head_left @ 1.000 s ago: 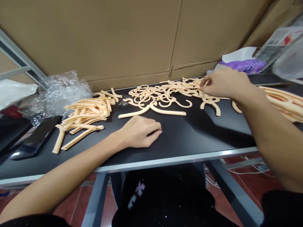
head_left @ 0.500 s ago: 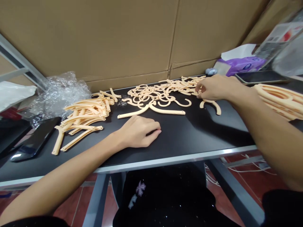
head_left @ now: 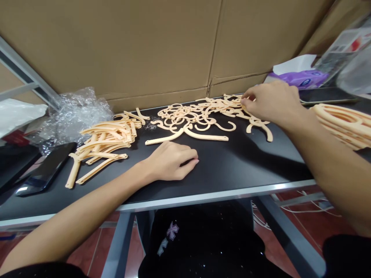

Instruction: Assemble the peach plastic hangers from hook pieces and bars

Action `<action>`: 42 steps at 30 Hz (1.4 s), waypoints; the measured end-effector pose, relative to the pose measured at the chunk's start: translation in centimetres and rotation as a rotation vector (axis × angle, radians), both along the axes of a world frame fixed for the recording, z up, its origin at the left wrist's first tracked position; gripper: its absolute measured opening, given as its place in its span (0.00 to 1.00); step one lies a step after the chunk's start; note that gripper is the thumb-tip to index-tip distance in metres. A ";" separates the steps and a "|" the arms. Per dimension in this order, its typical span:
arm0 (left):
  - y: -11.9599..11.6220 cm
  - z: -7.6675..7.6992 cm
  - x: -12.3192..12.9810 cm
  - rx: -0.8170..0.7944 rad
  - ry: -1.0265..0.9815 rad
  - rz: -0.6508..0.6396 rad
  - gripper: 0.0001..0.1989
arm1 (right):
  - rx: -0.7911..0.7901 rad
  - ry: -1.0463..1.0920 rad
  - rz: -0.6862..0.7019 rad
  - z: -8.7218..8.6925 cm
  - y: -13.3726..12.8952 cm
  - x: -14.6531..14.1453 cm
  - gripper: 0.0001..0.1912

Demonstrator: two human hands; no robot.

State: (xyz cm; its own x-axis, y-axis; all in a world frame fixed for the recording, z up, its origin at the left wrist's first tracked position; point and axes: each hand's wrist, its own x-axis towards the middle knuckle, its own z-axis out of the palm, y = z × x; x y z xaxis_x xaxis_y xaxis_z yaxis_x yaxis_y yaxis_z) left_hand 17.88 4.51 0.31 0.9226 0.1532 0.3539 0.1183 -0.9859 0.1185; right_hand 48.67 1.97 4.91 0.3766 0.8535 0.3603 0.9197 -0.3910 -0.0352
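Note:
My left hand (head_left: 174, 161) rests on the black table with its fingers curled and thumb against the forefinger; whether something small is between them is hidden. Just beyond it lie two peach plastic arms, a left one (head_left: 164, 139) and a right one (head_left: 207, 136), their inner ends close together. My right hand (head_left: 271, 101) reaches to the right end of a heap of peach hook pieces (head_left: 185, 115), thumb and forefinger closed at a piece there. The fingertips partly hide what they grip. A loose curved piece (head_left: 268, 132) lies below that hand.
At the left are a pile of peach arm pieces (head_left: 101, 143), a dark phone (head_left: 48, 170) and crumpled clear plastic (head_left: 81, 108). At the right stand stacked peach frames (head_left: 342, 123), a purple tissue pack (head_left: 307, 79) and another phone (head_left: 327, 95). Cardboard (head_left: 130, 46) backs the table (head_left: 220, 170).
My right hand has shifted slightly right and up, its fingertips still at the heap's right end. My left hand stays in place.

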 end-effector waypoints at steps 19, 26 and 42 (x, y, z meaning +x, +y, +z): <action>0.0 0.0 0.0 -0.003 0.010 0.002 0.13 | 0.667 0.596 0.316 -0.7 1.3 -1.0 0.12; 0.0 0.0 0.0 0.004 -0.010 -0.011 0.13 | 0.628 0.712 0.377 -1.6 1.6 -2.0 0.07; 1.1 -0.3 -0.2 0.111 -0.122 0.074 0.11 | 0.535 1.513 0.432 -0.1 0.9 -3.9 0.09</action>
